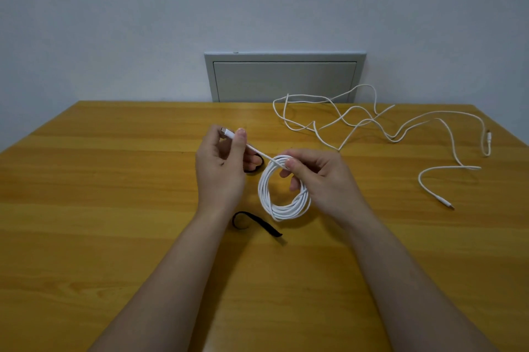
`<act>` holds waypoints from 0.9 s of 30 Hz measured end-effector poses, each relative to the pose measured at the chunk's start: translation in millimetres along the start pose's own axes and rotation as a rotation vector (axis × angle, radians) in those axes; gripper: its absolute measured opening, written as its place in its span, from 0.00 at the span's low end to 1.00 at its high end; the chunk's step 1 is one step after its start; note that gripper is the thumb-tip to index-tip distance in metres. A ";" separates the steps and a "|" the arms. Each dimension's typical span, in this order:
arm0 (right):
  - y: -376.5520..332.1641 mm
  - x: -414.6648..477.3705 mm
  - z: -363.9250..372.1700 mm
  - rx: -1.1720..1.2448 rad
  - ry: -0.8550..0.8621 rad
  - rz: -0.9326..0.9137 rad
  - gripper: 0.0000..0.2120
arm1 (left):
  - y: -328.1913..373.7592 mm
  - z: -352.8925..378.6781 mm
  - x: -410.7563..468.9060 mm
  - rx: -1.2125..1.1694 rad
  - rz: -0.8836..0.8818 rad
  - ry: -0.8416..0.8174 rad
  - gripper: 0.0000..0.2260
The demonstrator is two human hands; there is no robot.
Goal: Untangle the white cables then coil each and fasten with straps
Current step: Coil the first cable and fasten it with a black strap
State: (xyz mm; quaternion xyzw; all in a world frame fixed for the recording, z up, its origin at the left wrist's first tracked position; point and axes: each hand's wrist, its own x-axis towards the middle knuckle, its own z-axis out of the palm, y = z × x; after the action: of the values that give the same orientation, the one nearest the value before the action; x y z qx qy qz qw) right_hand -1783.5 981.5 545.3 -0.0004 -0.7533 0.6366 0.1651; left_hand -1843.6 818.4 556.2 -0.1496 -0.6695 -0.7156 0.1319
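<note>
A white cable wound into a coil (282, 202) hangs above the middle of the wooden table (86, 194). My right hand (317, 179) grips the coil at its top right, fingers curled through the loops. My left hand (221, 162) pinches the coil's free end near its plug (226, 131), and that end runs straight down-right to the coil. A second white cable (372, 119) lies loose in wavy loops at the far right of the table. One black strap (256, 224) lies just in front of the coil. Another black strap (256, 164) is partly hidden behind my left hand.
A grey wall panel (284, 79) stands behind the table's far edge. The loose cable's plug ends (446, 204) lie near the right edge.
</note>
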 end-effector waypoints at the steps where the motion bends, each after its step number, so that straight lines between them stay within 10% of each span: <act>1: -0.7 0.1 -1.5 0.021 0.013 0.000 0.08 | -0.7 -0.3 1.9 -0.073 -0.095 -0.028 0.09; 8: -6.7 1.0 -1.3 0.217 0.065 0.005 0.09 | -0.6 3.7 4.3 -0.654 -0.642 -0.075 0.10; 16: -6.5 1.7 -1.1 0.255 0.163 -0.024 0.08 | -8.1 16.5 -8.5 -0.226 -0.513 -0.207 0.10; 27: -1.9 3.1 -0.8 0.097 0.207 -0.087 0.08 | -5.3 13.9 -7.8 -0.339 -0.511 -0.500 0.12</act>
State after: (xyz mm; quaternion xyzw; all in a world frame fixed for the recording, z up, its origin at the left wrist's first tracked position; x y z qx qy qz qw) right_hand -1785.9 982.6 547.9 -0.0253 -0.6998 0.6612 0.2692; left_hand -1838.0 832.5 549.1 -0.1676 -0.5689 -0.7672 -0.2442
